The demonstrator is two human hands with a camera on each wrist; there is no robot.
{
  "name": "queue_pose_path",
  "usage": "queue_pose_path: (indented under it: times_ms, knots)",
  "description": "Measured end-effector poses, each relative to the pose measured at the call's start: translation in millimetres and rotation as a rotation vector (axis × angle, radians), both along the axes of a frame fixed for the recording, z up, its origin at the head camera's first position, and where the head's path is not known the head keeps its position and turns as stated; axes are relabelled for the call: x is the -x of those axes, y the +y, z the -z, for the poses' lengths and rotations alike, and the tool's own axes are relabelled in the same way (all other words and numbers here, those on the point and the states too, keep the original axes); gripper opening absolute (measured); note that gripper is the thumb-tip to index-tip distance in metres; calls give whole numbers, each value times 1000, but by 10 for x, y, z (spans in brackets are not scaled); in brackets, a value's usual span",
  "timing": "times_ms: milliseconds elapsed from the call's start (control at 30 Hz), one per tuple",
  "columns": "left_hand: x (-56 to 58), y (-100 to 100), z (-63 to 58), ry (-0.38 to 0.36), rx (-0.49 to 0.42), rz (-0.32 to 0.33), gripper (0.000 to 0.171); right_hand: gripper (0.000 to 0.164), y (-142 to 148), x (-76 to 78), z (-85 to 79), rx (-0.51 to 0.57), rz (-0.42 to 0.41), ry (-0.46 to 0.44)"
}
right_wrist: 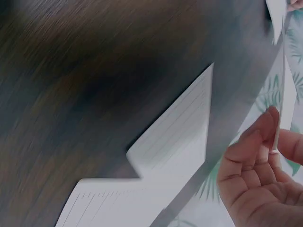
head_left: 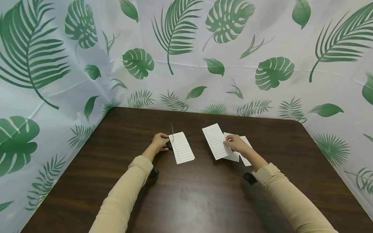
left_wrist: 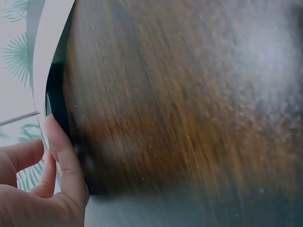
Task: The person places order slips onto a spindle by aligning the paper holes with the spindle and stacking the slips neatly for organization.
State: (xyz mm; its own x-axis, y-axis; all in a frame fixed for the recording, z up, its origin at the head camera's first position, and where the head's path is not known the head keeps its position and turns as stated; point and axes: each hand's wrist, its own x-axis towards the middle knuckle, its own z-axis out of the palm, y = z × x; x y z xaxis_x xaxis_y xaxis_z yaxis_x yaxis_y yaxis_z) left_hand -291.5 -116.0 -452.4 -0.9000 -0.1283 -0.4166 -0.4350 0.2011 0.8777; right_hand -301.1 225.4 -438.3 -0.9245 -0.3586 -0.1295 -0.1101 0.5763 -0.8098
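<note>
A paper spike [head_left: 172, 131] with a thin upright metal rod and a black base stands left of the table's middle. A small stack of lined paper slips [head_left: 183, 149] lies over its base, around the rod. My left hand [head_left: 160, 141] grips the left edge of the base; in the left wrist view, fingers [left_wrist: 66, 165] lie along the black edge. Between thumb and fingers, my right hand [head_left: 237, 144] pinches a lined paper slip [head_left: 215, 140], held tilted above other slips. The right wrist view shows this slip nearly edge-on.
Below and beside the right hand, more lined slips [head_left: 246, 149] lie overlapping on the dark wooden table [head_left: 186, 194]. A white curtain [head_left: 186, 84] with green leaf prints hangs behind the table and along its sides.
</note>
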Motion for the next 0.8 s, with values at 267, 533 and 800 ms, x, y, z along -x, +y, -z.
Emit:
queue_pose_path:
  times_ms: [267,533,800]
  knots:
    - [-85,-17,-65,28,-38,-7,29,18,-338,-207,-304,-8,77,-23]
    - [-177,-109,-145,108,-71,-52,27,19,-519,-233,-374,17,90,-47]
    - [-250,-80,-285,174,-54,-27,28,19,-648,-278,-400,36,111,-70]
